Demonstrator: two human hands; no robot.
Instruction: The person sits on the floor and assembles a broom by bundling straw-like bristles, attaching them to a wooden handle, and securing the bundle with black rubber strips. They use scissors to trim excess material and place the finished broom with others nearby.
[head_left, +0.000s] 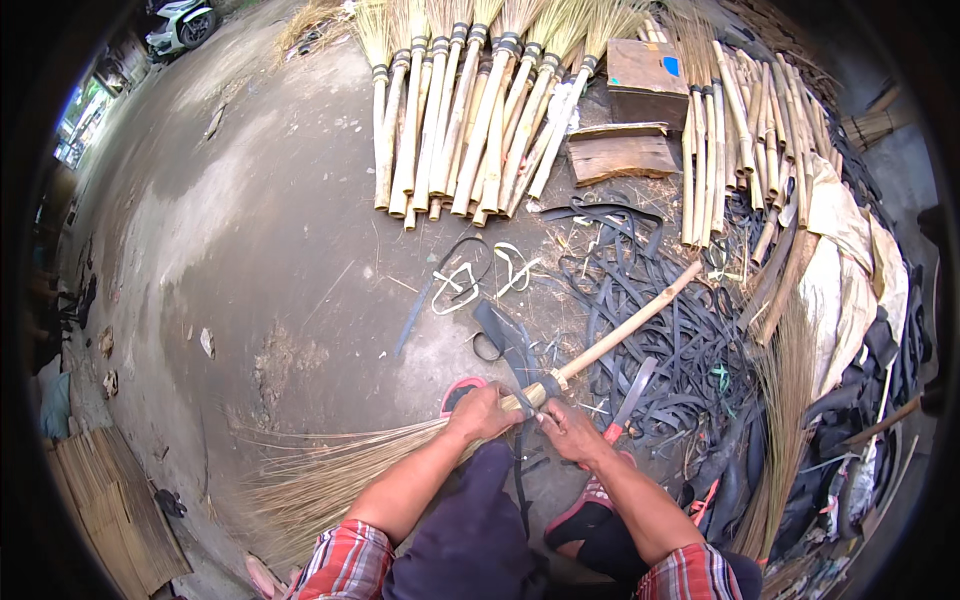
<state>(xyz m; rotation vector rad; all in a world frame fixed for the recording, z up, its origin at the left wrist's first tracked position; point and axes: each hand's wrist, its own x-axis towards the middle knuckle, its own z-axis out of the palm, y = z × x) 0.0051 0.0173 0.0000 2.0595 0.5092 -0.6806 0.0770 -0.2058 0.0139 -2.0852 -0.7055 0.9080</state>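
A broom lies across my lap, its straw bristles (345,470) fanned out to the left and its bamboo handle (635,318) pointing up to the right. Black rubber strip (549,384) is wound around the neck where straw meets bamboo. My left hand (483,411) is closed around the straw just left of that binding. Right beside it, my right hand (572,433) pinches the rubber strip at the neck; its fingertips are partly hidden. A knife (636,388) with a red handle lies close to my right hand, its blade pointing away from me.
A tangled heap of black rubber strips (655,320) spreads to the right. Bound brooms (465,120) lie in a row at the far side, near a brown box (648,80) and more bamboo handles (770,130). Loose straw (785,420) and a pale sack (840,270) are at the right.
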